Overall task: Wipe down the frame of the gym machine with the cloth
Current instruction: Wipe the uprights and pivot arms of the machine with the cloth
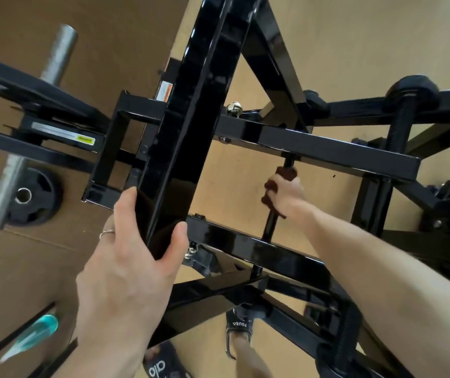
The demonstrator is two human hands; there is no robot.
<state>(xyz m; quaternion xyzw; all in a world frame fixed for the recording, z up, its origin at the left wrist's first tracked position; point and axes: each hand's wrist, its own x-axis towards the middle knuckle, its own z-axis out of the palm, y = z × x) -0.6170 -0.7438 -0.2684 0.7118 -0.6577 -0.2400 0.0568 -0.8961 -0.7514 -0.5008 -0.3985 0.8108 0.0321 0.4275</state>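
Observation:
The gym machine's glossy black steel frame [313, 144] fills the view, seen from above. My left hand [134, 257] grips the near end of a thick slanted black beam [191, 118], fingers on one side and thumb on the other. My right hand [286, 193] is lower down between two crossbars, closed around a dark brown cloth [286, 173] that is wrapped on a thin black upright rod [269, 225]. Most of the cloth is hidden inside the fist.
A steel bar sleeve [57, 53] and a black weight plate [31, 197] lie at the left over the brown floor. A teal bottle [34, 336] is at the lower left. My sandalled feet [237, 331] stand below the frame. Threaded black posts [401, 126] rise at the right.

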